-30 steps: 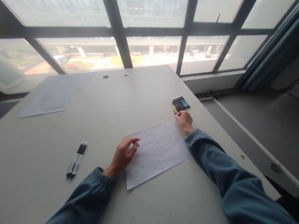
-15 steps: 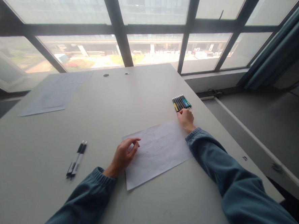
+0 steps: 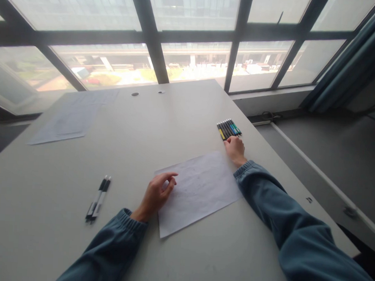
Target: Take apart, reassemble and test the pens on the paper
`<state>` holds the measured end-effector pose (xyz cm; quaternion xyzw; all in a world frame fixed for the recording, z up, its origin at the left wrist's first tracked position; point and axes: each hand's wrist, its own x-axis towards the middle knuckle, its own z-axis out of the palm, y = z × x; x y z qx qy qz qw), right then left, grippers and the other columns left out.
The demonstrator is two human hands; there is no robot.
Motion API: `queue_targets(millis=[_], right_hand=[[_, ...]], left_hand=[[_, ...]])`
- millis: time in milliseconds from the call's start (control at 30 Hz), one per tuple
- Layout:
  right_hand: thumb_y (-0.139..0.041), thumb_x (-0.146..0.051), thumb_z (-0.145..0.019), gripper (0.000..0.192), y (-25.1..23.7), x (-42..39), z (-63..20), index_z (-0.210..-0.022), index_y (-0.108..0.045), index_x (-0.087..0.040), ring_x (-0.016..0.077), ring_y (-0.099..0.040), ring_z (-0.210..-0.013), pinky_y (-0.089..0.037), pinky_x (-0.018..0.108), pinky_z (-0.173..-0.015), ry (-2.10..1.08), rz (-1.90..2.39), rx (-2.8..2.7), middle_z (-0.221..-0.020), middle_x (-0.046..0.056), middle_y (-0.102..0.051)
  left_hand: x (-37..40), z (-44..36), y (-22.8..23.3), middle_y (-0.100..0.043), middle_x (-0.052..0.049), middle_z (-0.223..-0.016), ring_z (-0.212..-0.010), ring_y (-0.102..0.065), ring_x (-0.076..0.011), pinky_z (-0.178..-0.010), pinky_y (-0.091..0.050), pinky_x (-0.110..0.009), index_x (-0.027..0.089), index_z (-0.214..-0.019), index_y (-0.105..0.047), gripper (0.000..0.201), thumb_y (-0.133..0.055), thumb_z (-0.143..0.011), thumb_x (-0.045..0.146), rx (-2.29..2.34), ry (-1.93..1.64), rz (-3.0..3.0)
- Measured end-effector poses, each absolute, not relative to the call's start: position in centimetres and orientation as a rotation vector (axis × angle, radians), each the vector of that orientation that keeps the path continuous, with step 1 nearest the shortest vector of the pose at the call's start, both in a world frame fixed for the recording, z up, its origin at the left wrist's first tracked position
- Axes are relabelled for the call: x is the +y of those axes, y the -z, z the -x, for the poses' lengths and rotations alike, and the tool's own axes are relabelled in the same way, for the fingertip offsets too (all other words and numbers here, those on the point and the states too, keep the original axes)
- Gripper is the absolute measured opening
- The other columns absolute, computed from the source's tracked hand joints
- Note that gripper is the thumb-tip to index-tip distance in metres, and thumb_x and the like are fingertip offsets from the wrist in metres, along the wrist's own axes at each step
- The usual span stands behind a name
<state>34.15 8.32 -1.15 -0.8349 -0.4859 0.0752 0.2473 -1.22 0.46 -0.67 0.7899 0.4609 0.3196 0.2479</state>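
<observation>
On the white table, a sheet of white paper [image 3: 199,196] with faint marks lies in front of me. My left hand [image 3: 157,193] rests at its left edge, fingers curved and apart, with nothing between them. My right hand [image 3: 235,150] is beyond the paper's far right corner, its fingers curled closed against the near ends of a row of pens [image 3: 229,128]. These pens lie side by side, mostly black, with yellow, blue and green parts. Whatever the right fingers may grip is hidden by the hand.
Two black-and-white pens [image 3: 98,199] lie together left of my left hand. More paper sheets [image 3: 70,118] lie at the far left of the table [image 3: 163,126]. Cable holes [image 3: 135,94] are near its far edge. Windows stand behind, and a curtain [image 3: 338,60] hangs at the right.
The view has shifted very slightly. Both hands, the paper and the pens keep their places on the table.
</observation>
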Motion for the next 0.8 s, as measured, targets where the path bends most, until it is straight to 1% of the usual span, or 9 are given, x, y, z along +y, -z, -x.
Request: queue_targets(millis=[167,333,433,633,733,800], right_hand=[[-0.065,-0.033,-0.091,0.015,1.3,8.3,-34.2,-0.087,-0.073,-0.021,0.0246,-0.070,-0.089,-0.050,0.033,-0.080,-0.194,2.260,-1.330,-0.093,0.011,-0.075],[-0.065,-0.031,-0.091,0.015,1.7,8.2,-34.4,-0.087,-0.073,-0.020,0.0239,-0.069,-0.088,-0.048,0.032,-0.079,-0.174,2.242,-1.347,-0.093,0.011,-0.075],[-0.065,-0.030,-0.090,0.013,1.9,7.8,-34.5,-0.086,-0.073,-0.020,0.0229,-0.068,-0.087,-0.046,0.030,-0.079,-0.178,2.211,-1.364,-0.092,0.011,-0.076],[-0.060,-0.025,-0.092,0.016,2.1,6.4,-34.6,-0.082,-0.071,-0.019,0.0214,-0.067,-0.081,-0.043,0.029,-0.075,-0.162,2.085,-1.438,-0.087,0.009,-0.076],[-0.055,-0.027,-0.094,0.020,2.0,5.4,-34.2,-0.085,-0.071,-0.019,0.0201,-0.066,-0.078,-0.042,0.028,-0.073,-0.158,2.002,-1.473,-0.086,0.008,-0.076],[-0.053,-0.029,-0.095,0.023,1.8,4.6,-33.7,-0.085,-0.071,-0.019,0.0186,-0.064,-0.075,-0.042,0.027,-0.073,-0.169,1.916,-1.524,-0.083,0.007,-0.074]], left_hand=[[0.4,1.2,0.6,-0.074,-0.002,-0.084,-0.084,-0.069,-0.0172,-0.077,-0.053,-0.028,0.022,-0.110,-0.069,0.024,-0.054,-0.096,0.033,1.259,-0.859,-2.143],[0.4,1.2,0.7,-0.073,-0.002,-0.084,-0.082,-0.069,-0.0171,-0.067,-0.052,-0.025,0.022,-0.112,-0.068,0.025,-0.053,-0.096,0.034,1.263,-0.835,-2.118],[0.5,1.3,1.0,-0.073,-0.001,-0.084,-0.083,-0.069,-0.0169,-0.067,-0.052,-0.025,0.023,-0.114,-0.067,0.025,-0.053,-0.096,0.033,1.252,-0.838,-2.127],[0.6,1.4,1.2,-0.072,-0.002,-0.089,-0.088,-0.067,-0.0175,-0.084,-0.053,-0.032,0.023,-0.110,-0.067,0.020,-0.054,-0.096,0.027,1.169,-0.873,-2.274],[0.5,1.1,0.8,-0.071,-0.004,-0.101,-0.099,-0.065,-0.0193,-0.094,-0.050,-0.036,0.023,-0.108,-0.067,0.017,-0.055,-0.096,0.027,1.119,-0.869,-2.397],[0.5,1.0,0.5,-0.069,-0.006,-0.110,-0.106,-0.062,-0.0214,-0.099,-0.048,-0.039,0.023,-0.110,-0.067,0.018,-0.057,-0.096,0.029,1.127,-0.845,-2.471]])
